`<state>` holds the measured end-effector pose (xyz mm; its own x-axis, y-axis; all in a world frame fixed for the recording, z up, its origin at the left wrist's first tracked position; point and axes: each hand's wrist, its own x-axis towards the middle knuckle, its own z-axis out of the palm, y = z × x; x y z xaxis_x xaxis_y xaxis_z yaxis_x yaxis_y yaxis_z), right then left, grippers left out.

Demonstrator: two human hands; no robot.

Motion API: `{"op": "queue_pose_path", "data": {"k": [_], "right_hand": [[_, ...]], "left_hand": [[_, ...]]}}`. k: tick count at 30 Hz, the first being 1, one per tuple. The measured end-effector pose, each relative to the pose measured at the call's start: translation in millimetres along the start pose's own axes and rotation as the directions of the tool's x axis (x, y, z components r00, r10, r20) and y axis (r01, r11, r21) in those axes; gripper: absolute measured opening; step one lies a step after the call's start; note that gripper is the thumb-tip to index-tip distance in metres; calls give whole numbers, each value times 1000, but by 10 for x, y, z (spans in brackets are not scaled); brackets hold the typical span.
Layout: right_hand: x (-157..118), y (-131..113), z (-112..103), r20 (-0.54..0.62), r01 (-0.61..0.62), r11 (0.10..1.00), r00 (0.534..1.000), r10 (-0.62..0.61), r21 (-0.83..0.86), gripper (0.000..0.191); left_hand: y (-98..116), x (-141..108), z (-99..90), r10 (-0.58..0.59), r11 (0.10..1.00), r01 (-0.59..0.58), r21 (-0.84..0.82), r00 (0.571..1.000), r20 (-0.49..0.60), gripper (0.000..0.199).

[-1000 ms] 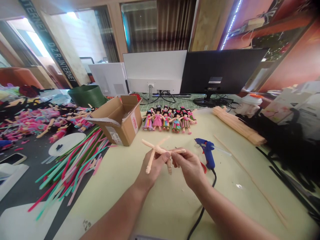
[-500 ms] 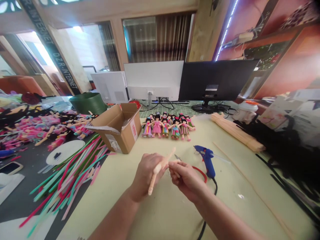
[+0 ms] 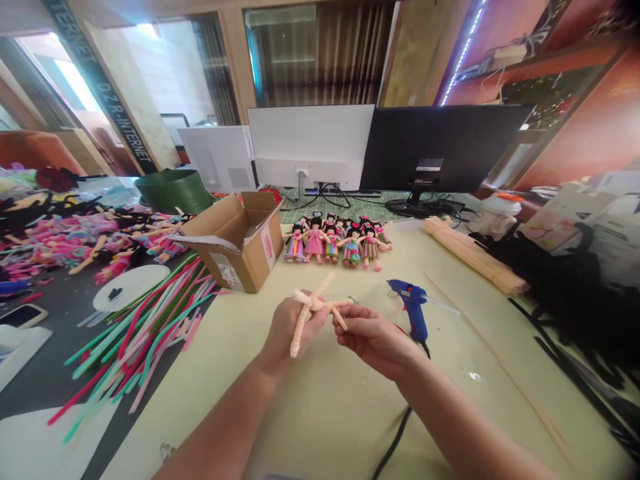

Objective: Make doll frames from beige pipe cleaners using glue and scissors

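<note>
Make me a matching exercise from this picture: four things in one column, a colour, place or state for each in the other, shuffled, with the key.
Things
1. Limbed beige figure
2. Glue gun
3. Cardboard box
4. Round container

Descriptions
A. Green
B. Brown, with its top open
C. In the left hand
D. Blue, lying on the table

Pairs: 1-C, 2-D, 3-B, 4-A

"DZR-INTERNET" (pale) on dark strip point(image 3: 98, 73)
</note>
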<state>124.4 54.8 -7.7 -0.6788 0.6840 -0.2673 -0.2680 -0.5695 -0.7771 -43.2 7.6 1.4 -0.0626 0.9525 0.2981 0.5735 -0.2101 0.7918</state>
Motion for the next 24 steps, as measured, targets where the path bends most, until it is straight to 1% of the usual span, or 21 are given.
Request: {"op": "queue_pose_path", "data": {"k": [4,6,8,10,12,13,15,17,18,19,21,22,24], "right_hand": [[2,44,14,-41,69,988,996,-76,-138,19],[11,61,9,-86,91,969,990,-113,-229,21],[26,68,-6,-145,102,931,976,-162,-352,26],[42,64,-28,-190,130,863,950,-250,-487,29],[51,51,-55,-176,187,767,915,-363,-613,28],[50,40,-68,-141,226,698,894,-426,-680,27],[36,11,-91,-34,291,522,850,-525,-802,22],[9,-27,-106,75,329,358,820,-568,-874,19],[-5,-47,-111,115,341,307,814,-570,-889,18],[-18,-66,-114,140,349,282,814,-564,-894,17],[-36,-98,-118,159,358,281,823,-545,-890,15],[-41,-110,-119,150,350,299,834,-531,-888,16],[-46,-126,-118,99,293,363,878,-469,-884,20]], "left_hand": [[35,-18,15,-34,995,37,-88,999,33,28],[54,-30,24,-46,989,53,-138,997,54,32],[63,-38,34,-46,983,58,-174,996,72,34],[57,-38,39,-52,976,69,-207,995,86,34],[43,-33,36,-58,969,82,-233,992,108,36],[37,-28,29,-57,967,86,-240,991,125,37],[28,-20,6,-45,967,86,-238,984,172,39],[26,-13,-23,-30,972,82,-222,973,228,40],[27,-11,-37,-26,975,81,-209,967,254,40],[29,-10,-49,-24,978,80,-195,962,271,41],[35,-9,-65,-18,982,69,-174,960,281,39],[39,-10,-68,-11,984,60,-166,960,279,38],[50,-10,-69,15,988,28,-152,960,278,34]]}}
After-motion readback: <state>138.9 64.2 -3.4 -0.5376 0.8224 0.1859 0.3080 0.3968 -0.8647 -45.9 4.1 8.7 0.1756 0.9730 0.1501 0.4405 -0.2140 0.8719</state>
